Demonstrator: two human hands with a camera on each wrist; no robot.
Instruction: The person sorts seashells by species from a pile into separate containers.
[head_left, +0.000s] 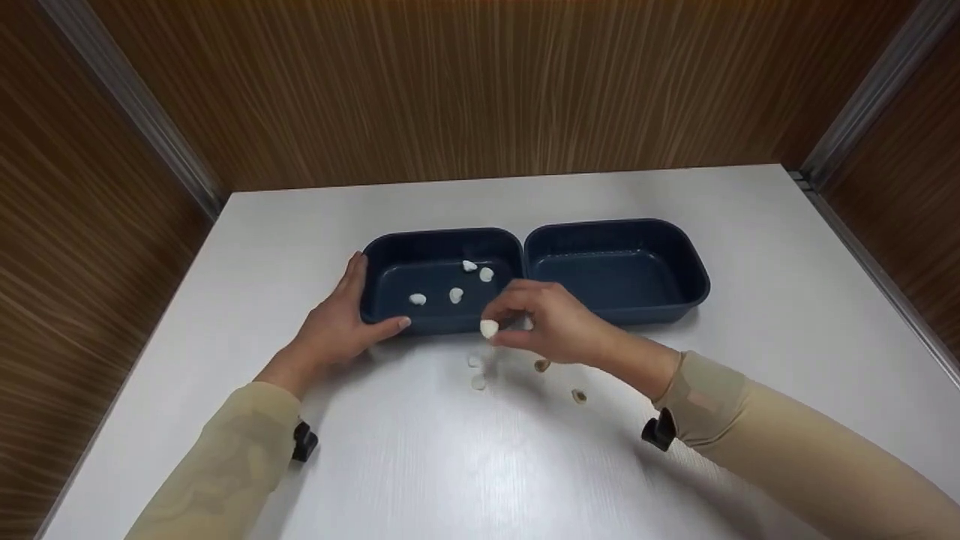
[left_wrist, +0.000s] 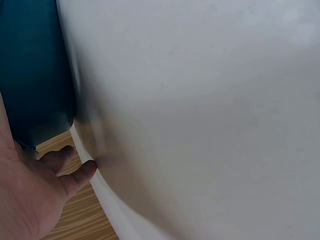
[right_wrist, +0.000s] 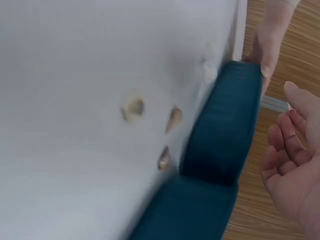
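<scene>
My right hand (head_left: 551, 322) pinches a small white pebble-like piece (head_left: 489, 328) between thumb and fingertips, over the front rim of the left dark blue bin (head_left: 442, 324). My left hand (head_left: 337, 319) rests against that bin's front left corner, fingers straight along its left side and thumb at the front. Inside the bin lie several small white pieces (head_left: 456, 295). On the table below the right hand are two more white pieces (head_left: 478, 382) and some brownish shells (head_left: 579, 396). The right wrist view shows a brown shell (right_wrist: 174, 119) beside the bins.
A second dark blue bin (head_left: 615, 311) stands right beside the first, with nothing seen in it. Both sit on a white table (head_left: 420, 465) closed in by wood-grain panels (head_left: 465, 90) at the back and sides.
</scene>
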